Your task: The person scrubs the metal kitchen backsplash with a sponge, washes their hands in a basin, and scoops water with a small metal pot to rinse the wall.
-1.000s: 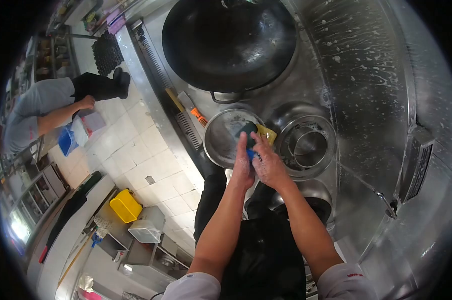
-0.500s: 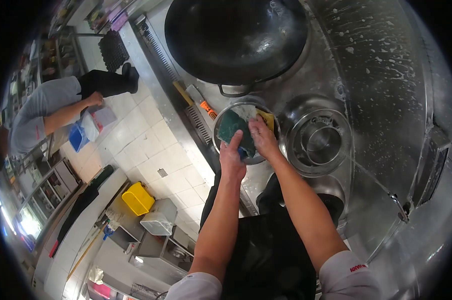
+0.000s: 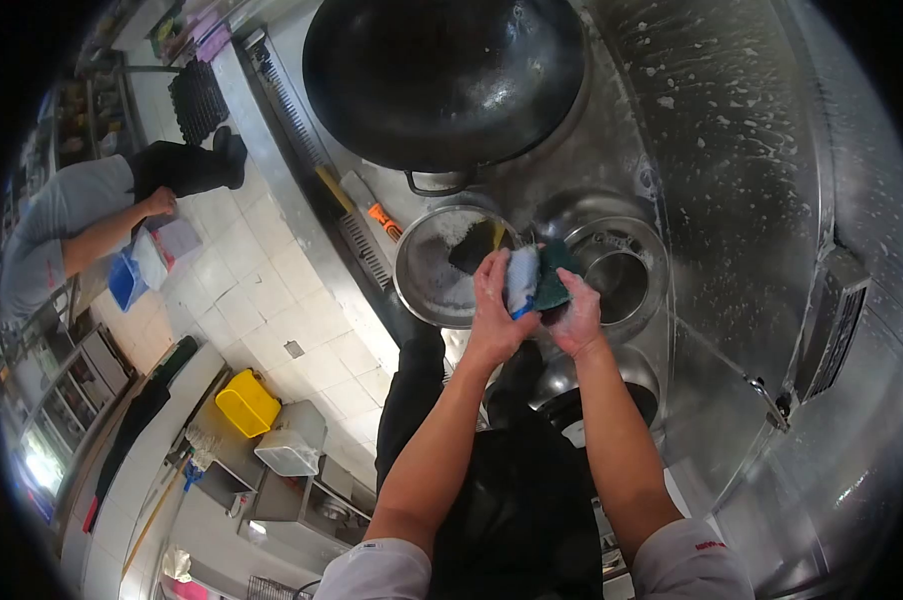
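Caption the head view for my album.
Left hand and right hand hold a green pad and bluish-white material near a metal bowl.

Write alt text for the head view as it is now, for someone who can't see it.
A person's left hand grips a pale pad and their right hand a green pad, beside a metal bowl on a steel counter. A large black wok stands beyond; another person is at the picture's left.

Pale tiled floor (image 3: 257, 275) between crowded shelves (image 3: 77, 115) and steel counter (image 3: 607, 150)
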The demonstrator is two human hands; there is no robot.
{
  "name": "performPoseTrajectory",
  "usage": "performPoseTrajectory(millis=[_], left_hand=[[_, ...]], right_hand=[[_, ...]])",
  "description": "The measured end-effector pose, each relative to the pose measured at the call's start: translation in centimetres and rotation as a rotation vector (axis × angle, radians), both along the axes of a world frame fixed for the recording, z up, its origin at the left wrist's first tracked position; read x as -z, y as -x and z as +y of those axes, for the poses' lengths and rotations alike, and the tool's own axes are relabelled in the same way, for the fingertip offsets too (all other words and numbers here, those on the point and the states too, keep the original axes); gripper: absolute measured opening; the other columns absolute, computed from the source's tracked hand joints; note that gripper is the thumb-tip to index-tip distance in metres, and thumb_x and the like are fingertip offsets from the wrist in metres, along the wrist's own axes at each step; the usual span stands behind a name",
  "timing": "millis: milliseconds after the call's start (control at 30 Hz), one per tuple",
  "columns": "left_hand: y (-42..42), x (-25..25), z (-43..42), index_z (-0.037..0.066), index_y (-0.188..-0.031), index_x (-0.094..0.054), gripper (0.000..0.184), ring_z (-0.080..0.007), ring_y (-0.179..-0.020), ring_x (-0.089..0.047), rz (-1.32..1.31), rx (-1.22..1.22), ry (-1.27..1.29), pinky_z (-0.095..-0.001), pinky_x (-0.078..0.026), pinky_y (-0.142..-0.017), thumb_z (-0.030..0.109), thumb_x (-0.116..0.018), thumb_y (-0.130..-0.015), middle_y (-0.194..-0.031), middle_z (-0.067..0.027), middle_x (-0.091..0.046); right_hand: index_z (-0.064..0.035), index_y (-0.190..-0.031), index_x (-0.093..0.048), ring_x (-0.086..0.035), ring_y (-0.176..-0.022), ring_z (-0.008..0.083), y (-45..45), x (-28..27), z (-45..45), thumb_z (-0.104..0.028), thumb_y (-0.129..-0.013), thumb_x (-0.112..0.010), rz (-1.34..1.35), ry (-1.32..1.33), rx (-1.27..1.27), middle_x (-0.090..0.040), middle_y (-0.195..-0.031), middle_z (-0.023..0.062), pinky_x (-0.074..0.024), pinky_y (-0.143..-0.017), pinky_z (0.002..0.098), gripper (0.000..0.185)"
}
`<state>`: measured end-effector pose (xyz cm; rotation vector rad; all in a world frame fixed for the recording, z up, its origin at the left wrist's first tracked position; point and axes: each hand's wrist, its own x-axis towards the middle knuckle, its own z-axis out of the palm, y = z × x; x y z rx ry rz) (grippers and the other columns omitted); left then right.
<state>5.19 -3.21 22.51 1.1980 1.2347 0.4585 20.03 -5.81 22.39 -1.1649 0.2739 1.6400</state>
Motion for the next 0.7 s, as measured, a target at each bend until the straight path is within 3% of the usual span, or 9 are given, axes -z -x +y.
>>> performPoseTrajectory(millis=[100,300,367,400,500,533,600,667,700], left_hand=[[0.2,-0.3,0.2,0.006,-0.152,-0.030,0.101,-0.0326,-0.140,-0.031,-0.078,-0.109,0.036,-0.0397,-0.027,-0.117,0.017,-0.079,-0.065,-0.151,-0.0190,-0.027],[-0.3,2.0,-0.9,0.011,-0.150,-0.034,0.071,-0.0327,-0.137,-0.035,0.032,-0.162,-0.021,-0.0403,-0.033,-0.112,0.025,-0.070,-0.091,-0.150,-0.0166,-0.029],[0.0,0.2,0.2,0.011,-0.146,-0.040,0.048,-0.0232,-0.127,-0.047,-0.523,-0.455,0.511,-0.0368,-0.042,-0.104,0.015,-0.055,-0.100,-0.145,-0.0118,-0.040],[-0.6,-0.7,0.4,0.012,-0.141,-0.044,0.046,-0.0195,-0.116,-0.055,-0.653,-0.629,0.615,-0.0333,-0.047,-0.096,0.014,-0.059,-0.098,-0.134,-0.0081,-0.052],[0.1,-1.3,0.4,0.013,-0.140,-0.044,0.053,-0.0200,-0.110,-0.056,-0.601,-0.597,0.785,-0.0330,-0.046,-0.096,0.017,-0.068,-0.093,-0.128,-0.0090,-0.055],[0.2,-0.8,0.3,0.013,-0.140,-0.044,0.053,-0.0200,-0.110,-0.056,-0.604,-0.598,0.783,-0.0330,-0.046,-0.096,0.017,-0.068,-0.093,-0.128,-0.0090,-0.055],[0.3,0.7,-0.2,0.010,-0.140,-0.043,0.055,-0.0192,-0.105,-0.059,-0.357,-0.389,0.527,-0.0358,-0.047,-0.094,0.020,-0.069,-0.092,-0.124,-0.0083,-0.057],[1.0,2.9,-1.5,0.008,-0.140,-0.043,0.056,-0.0187,-0.107,-0.058,-0.375,-0.421,0.517,-0.0365,-0.047,-0.095,0.021,-0.069,-0.092,-0.124,-0.0085,-0.057],[1.0,3.5,-1.7,0.006,-0.140,-0.043,0.057,-0.0181,-0.110,-0.057,-0.392,-0.458,0.504,-0.0372,-0.047,-0.095,0.022,-0.069,-0.092,-0.125,-0.0086,-0.058]], right_hand=[[-0.0139,-0.147,-0.043,-0.053,-0.122,0.0241,0.5,-1.5,-0.1,-0.027,-0.097,-0.051,0.039,-0.036,0.051,-0.055,-0.134,0.0066,-0.0416,-0.105,0.0441,0.052],[-0.0149,-0.150,-0.038,-0.052,-0.126,0.0274,1.0,-2.4,0.1,-0.026,-0.096,-0.053,0.090,-0.199,0.233,-0.053,-0.139,0.0095,-0.0386,-0.109,0.0448,0.057],[-0.0157,-0.152,-0.035,-0.050,-0.129,0.0289,1.1,-3.2,0.4,-0.025,-0.095,-0.054,0.131,-0.232,0.256,-0.051,-0.143,0.0108,-0.0364,-0.111,0.0456,0.061],[-0.0157,-0.152,-0.035,-0.050,-0.129,0.0289,1.2,-3.5,0.5,-0.025,-0.095,-0.054,0.129,-0.232,0.256,-0.051,-0.143,0.0108,-0.0364,-0.111,0.0456,0.061],[-0.0132,-0.152,-0.035,-0.047,-0.133,0.0285,1.0,-2.6,-0.2,-0.022,-0.096,-0.054,0.092,-0.265,0.207,-0.048,-0.147,0.0128,-0.0338,-0.114,0.0426,0.060],[-0.0118,-0.152,-0.036,-0.047,-0.134,0.0276,1.1,-1.9,-0.8,-0.019,-0.097,-0.053,-0.396,-0.224,-0.158,-0.046,-0.148,0.0134,-0.0335,-0.114,0.0407,0.058],[-0.0100,-0.151,-0.036,-0.042,-0.139,0.0284,1.4,-2.0,-0.3,-0.009,-0.095,-0.054,-0.870,-0.235,-0.533,-0.038,-0.154,0.0151,-0.0335,-0.115,0.0365,0.059],[-0.0101,-0.155,-0.028,-0.032,-0.146,0.0276,3.0,-2.6,-0.1,0.001,-0.090,-0.057,-1.324,-0.350,-0.855,-0.040,-0.154,0.0145,-0.0249,-0.119,0.0341,0.072],[-0.0112,-0.156,-0.025,-0.024,-0.149,0.0262,3.6,-2.0,-0.1,0.008,-0.083,-0.059,-1.263,-0.329,-0.813,-0.030,-0.159,0.0142,-0.0214,-0.121,0.0334,0.083]])
